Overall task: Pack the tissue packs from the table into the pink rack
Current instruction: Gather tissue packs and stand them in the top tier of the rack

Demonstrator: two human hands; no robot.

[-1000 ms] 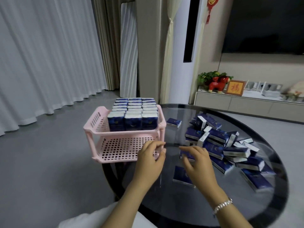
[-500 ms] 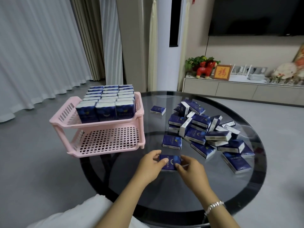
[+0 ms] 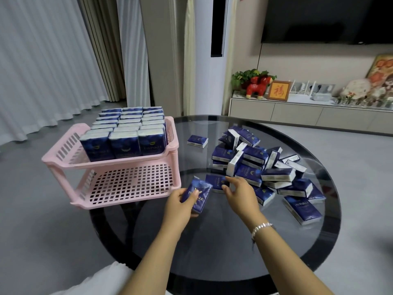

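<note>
A: Where is the pack being handled?

B: A dark blue, flat rectangular tissue pack (image 3: 196, 196) sits tilted in the left hand (image 3: 180, 204), thumb across its printed face and fingers curled beneath, just in front of the pink plastic two-tier rack (image 3: 127, 165).

A: And the other hand?

B: The right hand (image 3: 240, 193) reaches onto a second blue pack (image 3: 215, 182) lying flat on the round dark glass table (image 3: 212, 241). Its fingertips bend down onto that pack; whether they pinch it yet, I cannot tell.

A: So which step is this?

B: Gathering, I judge. The rack's upper tier is full of upright packs, the slotted lower shelf (image 3: 129, 184) bare, and a loose heap of packs (image 3: 265, 167) waits beyond the right hand.

A: The next move?

B: Probably carrying the held pack leftward under the upper tier, low enough to clear its rim, and standing it on the lower shelf.
</note>
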